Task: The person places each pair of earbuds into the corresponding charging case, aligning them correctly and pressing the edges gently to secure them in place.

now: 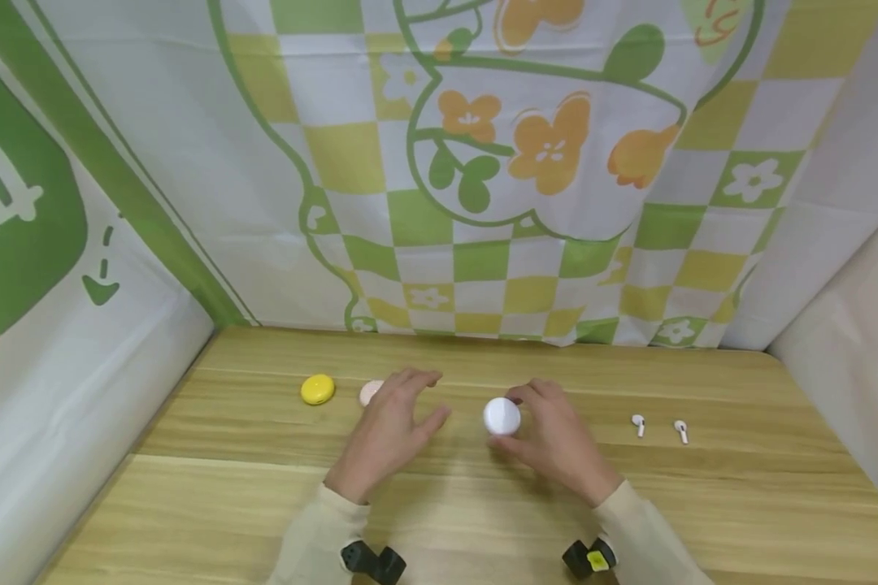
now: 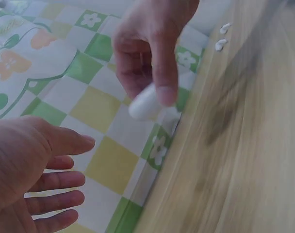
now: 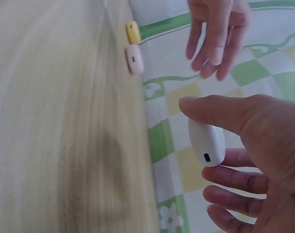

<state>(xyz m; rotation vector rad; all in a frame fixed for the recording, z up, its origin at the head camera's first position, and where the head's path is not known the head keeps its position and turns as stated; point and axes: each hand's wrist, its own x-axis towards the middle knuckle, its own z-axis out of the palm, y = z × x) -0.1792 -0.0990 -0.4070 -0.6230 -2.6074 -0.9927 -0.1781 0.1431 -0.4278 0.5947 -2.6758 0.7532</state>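
Wood-grain tabletop (image 1: 227,414) spreads beneath the white case (image 1: 501,417), which the right hand (image 1: 556,443) pinches edgewise, seemingly to leave its face uncovered; left of the case, the left hand (image 1: 385,439) hangs spread, holding nothing; earbuds (image 1: 638,421) lie to the case's right.

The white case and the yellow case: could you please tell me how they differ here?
The right hand holds the white case, while the yellow case rests on the table, untouched. The yellow case has a pale pink case beside it; the white case has none next to it. Both are rounded, each showing a small dark slot.
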